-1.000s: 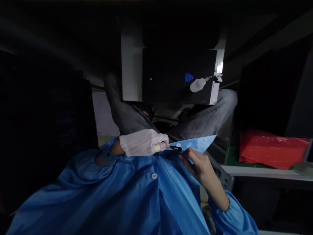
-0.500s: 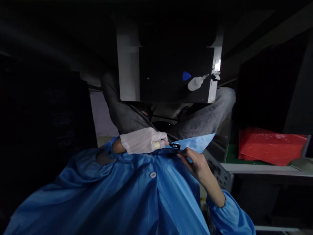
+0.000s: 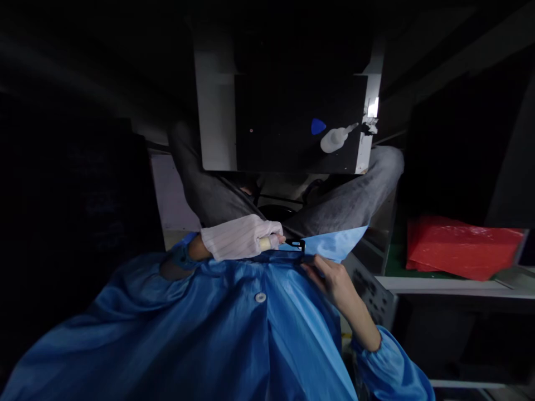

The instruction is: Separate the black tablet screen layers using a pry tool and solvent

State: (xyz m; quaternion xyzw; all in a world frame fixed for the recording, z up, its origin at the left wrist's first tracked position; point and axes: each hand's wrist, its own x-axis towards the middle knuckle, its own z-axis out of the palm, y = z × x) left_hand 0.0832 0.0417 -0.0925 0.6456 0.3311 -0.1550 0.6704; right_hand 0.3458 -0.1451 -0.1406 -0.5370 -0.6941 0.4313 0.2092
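My left hand (image 3: 242, 236), in a white ribbed glove with a pale yellow wrap on one finger, is closed in front of my waist. Bare fingertips pinch a thin black part with a cut-out (image 3: 296, 244), which sticks out to the right. My bare right hand (image 3: 330, 275) is just below and to the right of that part, with bent fingers drawn together. Its fingertips are by the part's lower edge; whatever they hold is hidden against the dark blue cloth. The blue smock (image 3: 209, 323) lies behind both hands.
Ahead stands a bench with a black top (image 3: 276, 122) and white edges. On it are a white dropper bottle (image 3: 333, 140) lying on its side and a blue rounded triangle (image 3: 318, 126). Red plastic sheets (image 3: 462, 248) lie on a green shelf at the right. My knees flank the bench.
The black part has turned slightly, so its cut-out shows more openly. Both hands have shifted a little to the left in view. Bench items look the same.
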